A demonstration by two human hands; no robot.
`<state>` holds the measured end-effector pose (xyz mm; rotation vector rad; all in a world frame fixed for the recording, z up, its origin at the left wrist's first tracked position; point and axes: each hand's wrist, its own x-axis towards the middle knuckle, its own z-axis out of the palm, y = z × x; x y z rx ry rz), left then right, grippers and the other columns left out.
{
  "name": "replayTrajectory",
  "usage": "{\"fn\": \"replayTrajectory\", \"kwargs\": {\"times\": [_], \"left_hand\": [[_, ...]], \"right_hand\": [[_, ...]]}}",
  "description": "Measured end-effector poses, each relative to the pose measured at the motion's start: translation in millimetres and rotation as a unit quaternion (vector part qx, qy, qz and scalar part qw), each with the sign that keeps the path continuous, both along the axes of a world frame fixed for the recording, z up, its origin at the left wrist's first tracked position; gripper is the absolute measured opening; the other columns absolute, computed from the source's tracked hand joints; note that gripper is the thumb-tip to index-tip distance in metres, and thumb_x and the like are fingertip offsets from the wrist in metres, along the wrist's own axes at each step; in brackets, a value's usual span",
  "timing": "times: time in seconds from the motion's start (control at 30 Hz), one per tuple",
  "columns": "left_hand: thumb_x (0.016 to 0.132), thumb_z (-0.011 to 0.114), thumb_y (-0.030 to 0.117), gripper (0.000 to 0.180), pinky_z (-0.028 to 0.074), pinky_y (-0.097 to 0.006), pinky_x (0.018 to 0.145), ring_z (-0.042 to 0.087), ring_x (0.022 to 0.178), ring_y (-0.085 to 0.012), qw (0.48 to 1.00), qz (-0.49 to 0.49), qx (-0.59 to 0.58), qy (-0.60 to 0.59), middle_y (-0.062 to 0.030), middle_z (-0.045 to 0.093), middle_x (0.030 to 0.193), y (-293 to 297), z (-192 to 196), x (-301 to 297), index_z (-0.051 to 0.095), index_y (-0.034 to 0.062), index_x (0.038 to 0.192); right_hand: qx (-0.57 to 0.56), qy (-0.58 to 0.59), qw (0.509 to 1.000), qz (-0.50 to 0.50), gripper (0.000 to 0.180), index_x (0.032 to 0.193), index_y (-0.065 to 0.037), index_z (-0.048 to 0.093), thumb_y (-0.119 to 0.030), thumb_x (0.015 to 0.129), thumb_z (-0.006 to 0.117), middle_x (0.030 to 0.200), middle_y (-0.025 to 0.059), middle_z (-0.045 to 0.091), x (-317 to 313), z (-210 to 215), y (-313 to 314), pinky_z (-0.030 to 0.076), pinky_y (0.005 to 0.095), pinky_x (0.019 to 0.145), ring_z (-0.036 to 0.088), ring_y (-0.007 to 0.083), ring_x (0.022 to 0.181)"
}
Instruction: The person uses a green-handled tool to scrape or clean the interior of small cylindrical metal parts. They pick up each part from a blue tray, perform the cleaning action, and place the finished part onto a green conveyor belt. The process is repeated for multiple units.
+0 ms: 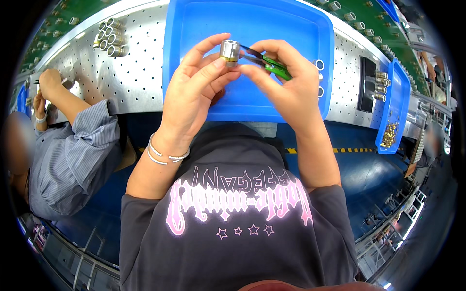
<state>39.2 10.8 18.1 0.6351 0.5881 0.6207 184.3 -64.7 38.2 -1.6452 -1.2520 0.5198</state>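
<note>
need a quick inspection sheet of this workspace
Surface: perforated silver metal bench, bearing a large blue plastic tray
Things in hand: short silver metal cylinder; green-and-black hand tool, tips beside it, contact unclear
Clutter: silver metal tubes at left, flat black rectangular object, small blue plastic tray with brass-coloured pieces
Hands: left hand holds the cylinder, right hand the tool
Cables: nothing seen
Surroundings: co-worker's striped sleeve at left

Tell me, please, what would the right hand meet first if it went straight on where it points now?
With its green-handled tool leading, the right hand would probably meet the silver cylinder in the left hand; whether the tips touch it now is unclear.
</note>
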Motion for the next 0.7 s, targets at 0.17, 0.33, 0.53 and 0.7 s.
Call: {"fn": "replayTrajectory", "kwargs": {"times": [0.17, 0.33, 0.53, 0.7], "left_hand": [[0.086, 0.062, 0.010, 0.043, 0.048, -0.024, 0.082, 0.060, 0.093, -0.0149, 1.000, -0.008, 0.025, 0.013, -0.0101, 0.060, 0.105, -1.0, -5.1, -0.7, 0.047, 0.0037, 0.126], [0.085, 0.063, 0.009, 0.043, 0.048, -0.024, 0.080, 0.060, 0.093, -0.0147, 1.000, -0.016, 0.017, 0.010, -0.0095, 0.060, 0.107, 0.9, -7.9, -2.2, 0.048, 0.0042, 0.125], [0.085, 0.063, 0.009, 0.043, 0.048, -0.026, 0.083, 0.061, 0.092, -0.0162, 0.999, -0.007, 0.034, -0.002, -0.0107, 0.060, 0.106, -1.5, -8.1, 2.4, 0.048, 0.0037, 0.125], [0.087, 0.060, 0.011, 0.041, 0.048, -0.028, 0.086, 0.061, 0.095, -0.0195, 0.999, -0.025, 0.015, -0.027, -0.0137, 0.060, 0.108, 2.5, -8.6, 1.0, 0.047, 0.0015, 0.124]], "right_hand": [[0.006, -0.025, 0.999, 0.046, 0.016, 0.085, 0.000, 0.062, -0.002, 0.073, 0.072, 0.078, 0.0048, 0.063, -1.3, -9.3, 4.9, 0.045, 0.0226, 0.060, 0.058, 0.0114, 0.068], [0.031, -0.058, 0.997, 0.036, 0.015, 0.082, -0.001, 0.062, 0.002, 0.071, 0.071, 0.078, 0.0066, 0.062, 0.3, -3.9, 5.2, 0.044, 0.0238, 0.058, 0.056, 0.0141, 0.064], [0.108, -0.070, 0.992, 0.006, 0.013, 0.080, 0.000, 0.061, 0.006, 0.072, 0.068, 0.089, 0.0062, 0.066, 0.7, -13.7, 9.2, 0.039, 0.0201, 0.052, 0.051, 0.0076, 0.060], [0.092, -0.097, 0.991, 0.028, 0.012, 0.081, 0.000, 0.059, 0.007, 0.075, 0.065, 0.093, 0.0086, 0.067, 1.8, -5.0, 6.1, 0.039, 0.0170, 0.053, 0.051, 0.0045, 0.063]]}}
